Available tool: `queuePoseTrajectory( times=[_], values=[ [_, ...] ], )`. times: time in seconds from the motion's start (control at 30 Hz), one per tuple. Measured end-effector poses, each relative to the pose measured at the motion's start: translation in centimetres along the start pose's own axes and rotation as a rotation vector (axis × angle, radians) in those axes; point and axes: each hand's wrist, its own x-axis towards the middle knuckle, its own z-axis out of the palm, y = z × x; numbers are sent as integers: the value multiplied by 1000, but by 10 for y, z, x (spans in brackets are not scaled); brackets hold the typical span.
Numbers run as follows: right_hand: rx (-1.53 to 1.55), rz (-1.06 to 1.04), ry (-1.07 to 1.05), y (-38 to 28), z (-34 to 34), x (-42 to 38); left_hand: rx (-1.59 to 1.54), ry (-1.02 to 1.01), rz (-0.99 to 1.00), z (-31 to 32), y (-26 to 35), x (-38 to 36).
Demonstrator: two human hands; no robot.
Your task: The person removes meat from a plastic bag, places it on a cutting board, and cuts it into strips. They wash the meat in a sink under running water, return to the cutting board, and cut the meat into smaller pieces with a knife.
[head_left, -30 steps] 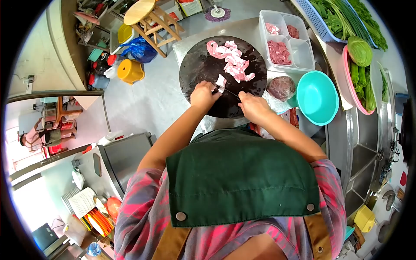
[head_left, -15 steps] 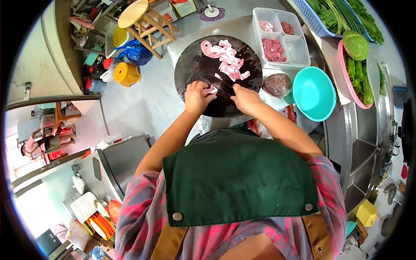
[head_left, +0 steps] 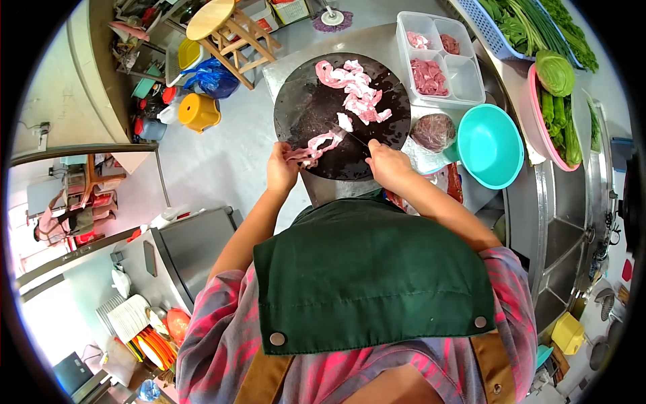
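A round dark chopping board carries a winding row of pale pink meat pieces. My left hand, at the board's lower left edge, grips one end of a long meat strip that stretches right across the board. My right hand is closed round the handle of a knife, at the board's lower right. The blade points up and left, its tip near the strip's far end. A small pale piece of meat lies just above the blade tip.
Right of the board stand a clear divided container with meat, a bagged dark lump and a turquoise bowl. Farther right are a pink basin and a blue basket of vegetables. A wooden stool stands upper left.
My left hand has moved left and slightly down, drawing the meat strip out across the board. The knife in my right hand has shifted slightly right and down. A small piece now lies above the blade.
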Motion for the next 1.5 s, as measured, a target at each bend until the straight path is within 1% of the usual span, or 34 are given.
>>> queuePoseTrajectory(
  times=[0.03, 0.07, 0.1, 0.13, 0.17, 0.23, 0.27, 0.3, 0.37, 0.4, 0.47, 0.5, 0.57, 0.67, 0.77, 0.83, 0.87, 0.97, 1.0, 1.03, 1.1, 1.13, 1.17, 1.23, 1.27, 1.3, 1.37, 1.4, 1.43, 1.47, 1.5],
  values=[
    [-3, -1, 0, 0, 0, 0, -148, -27, -83, -4, 6, -3],
    [-5, 6, -2, -1, 1, 0, -150, -22, -82, -3, -6, -1],
    [-8, 11, -3, -2, 1, 1, -197, -57, -24, 0, -26, 3],
    [-10, 6, -3, -3, 0, 2, -243, -91, 36, 0, -28, 4],
    [-8, -9, 10, -4, -1, 1, -244, -87, 36, 2, -31, 5],
    [-11, -26, 22, -7, -2, -1, -22, -86, 203, 15, -29, 3],
    [12, -46, 43, -11, -3, -4, 110, -50, 255, 17, -9, -2],
    [35, -65, 64, -15, -3, -6, 214, -89, 297, 21, -10, 1],
    [32, -82, 25, -25, -5, -9, 279, -149, 211, 17, 28, -6],
    [32, -96, -6, -27, -6, -10, 277, -149, 211, 19, 27, -5],
    [29, -76, -27, -23, 4, -5, 340, 2, 478, 23, 21, -1],
    [28, -59, -48, -22, 8, -3, 340, 1, 477, 24, 19, 2],
    [24, -50, -43, -24, 11, -2, 475, -138, 404, 27, 19, 7],
    [26, -31, -31, -29, 18, 6, 501, -128, 428, 33, 13, 14],
    [81, -54, 5, -43, 27, 38, 517, -118, 459, 36, 12, 20],
    [37, -28, -31, -55, 29, 60, 480, -74, 442, 35, 17, 21],
    [42, -25, -22, -53, 28, 57, 485, -77, 451, 34, 20, 21],
    [53, -29, -41, -39, 24, 28, 437, -147, 1, 28, 30, 21],
    [43, -37, -50, -31, 21, 13, 374, -132, -46, 26, 31, 22],
    [34, -46, -62, -25, 18, 3, 369, -131, -48, 24, 34, 22],
    [59, -20, -55, -16, 10, -3, 266, -128, -172, 21, 41, 27],
    [90, 9, -42, -12, 7, -6, 296, -76, -45, 22, 47, 28],
    [124, 25, 20, -4, 8, -3, 298, -81, -40, 27, 54, 30],
    [148, 144, 114, 3, -1, 3, 138, -70, 42, 39, 74, 31],
    [125, 152, 151, 8, -4, 5, 132, -110, 123, 50, 60, 40],
    [99, 171, 147, 10, -11, 6, 131, -112, 124, 54, 56, 39],
    [86, 134, 141, 8, -21, 2, 338, -149, 257, 60, 57, 38],
    [87, 137, 145, 8, -21, 0, 340, -158, 268, 61, 55, 38],
    [69, 59, 132, 8, -18, -1, 342, -162, 271, 61, 54, 36],
    [52, -19, 118, 8, -15, -1, 287, -115, 274, 62, 53, 33],
    [58, -16, 119, 8, -11, -1, 233, -67, 275, 61, 51, 30]
  ],
)
